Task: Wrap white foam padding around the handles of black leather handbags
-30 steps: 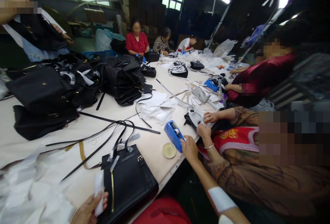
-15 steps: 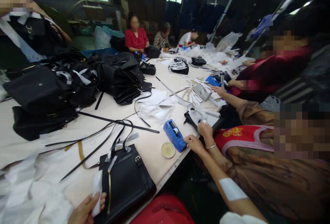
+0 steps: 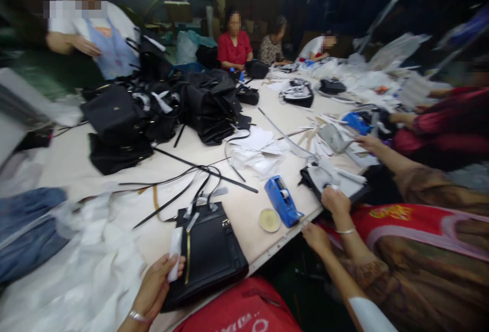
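Note:
My left hand (image 3: 155,286) is at the bottom edge and holds a narrow white paper strip (image 3: 175,253) against the left side of a black handbag (image 3: 208,253) lying flat in front of me. The bag has a gold trim line and black straps trailing away from it. My right hand (image 3: 315,236) hovers at the table's near edge, just right of a blue tape dispenser (image 3: 282,201) and a small round dish (image 3: 269,219). Its fingers are loosely curled; whether they pinch anything is unclear. A white patch sits on that forearm.
A person's hand with a bracelet (image 3: 335,199) works on a black piece beside my right hand. Piles of black bags (image 3: 160,108), loose straps and white paper cover the long table (image 3: 244,210). Crumpled white wrapping (image 3: 87,266) lies at left. Several people sit or stand around.
My right hand has come off the blue tape dispenser and drawn back to the table edge. The view has swung left. My left hand keeps hold of the white strip.

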A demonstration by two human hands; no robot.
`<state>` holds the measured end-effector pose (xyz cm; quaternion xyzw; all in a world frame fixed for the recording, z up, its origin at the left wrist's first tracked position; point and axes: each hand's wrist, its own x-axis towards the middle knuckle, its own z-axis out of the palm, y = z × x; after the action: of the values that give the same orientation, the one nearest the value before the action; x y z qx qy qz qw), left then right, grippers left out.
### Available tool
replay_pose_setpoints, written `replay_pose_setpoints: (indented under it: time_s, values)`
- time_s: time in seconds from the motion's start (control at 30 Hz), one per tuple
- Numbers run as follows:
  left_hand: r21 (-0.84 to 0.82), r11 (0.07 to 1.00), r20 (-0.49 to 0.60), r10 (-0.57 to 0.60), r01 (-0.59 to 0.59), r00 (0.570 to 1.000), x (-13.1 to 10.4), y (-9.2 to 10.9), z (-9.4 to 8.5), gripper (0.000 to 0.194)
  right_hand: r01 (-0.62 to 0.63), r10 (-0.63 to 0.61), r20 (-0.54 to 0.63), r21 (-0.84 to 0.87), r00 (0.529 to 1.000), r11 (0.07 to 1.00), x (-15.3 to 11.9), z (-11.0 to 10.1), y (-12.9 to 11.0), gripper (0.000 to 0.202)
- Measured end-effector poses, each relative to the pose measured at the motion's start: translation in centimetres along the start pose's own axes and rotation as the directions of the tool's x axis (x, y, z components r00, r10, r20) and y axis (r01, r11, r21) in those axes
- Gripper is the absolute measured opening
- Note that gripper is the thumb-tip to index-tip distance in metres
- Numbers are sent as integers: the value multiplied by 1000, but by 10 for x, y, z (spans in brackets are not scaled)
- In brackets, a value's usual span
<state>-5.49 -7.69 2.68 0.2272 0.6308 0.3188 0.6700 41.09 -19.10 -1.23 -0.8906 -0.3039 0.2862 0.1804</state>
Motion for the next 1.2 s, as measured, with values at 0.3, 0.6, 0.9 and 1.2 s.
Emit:
replay_pose_setpoints:
  time_s: [0.3,0.6,0.9,1.2]
  values:
    - [-58,987,104,155,-149,982,10,-7,-7,30,437,-521,234,329,821,837,-65,70,-130,35]
    - [-7,975,171,221,-223,960,6,-11,-11,27,700,-839,428,483,336,527,-143,182,-265,22]
    - [-2,963,222,262,-269,939,4,-15,-17,32,778,-750,496,209,438,592,-140,194,-264,33]
    - [37,985,102,167,-171,981,12,-10,-6,35,543,-642,497,349,583,764,-129,206,-257,55]
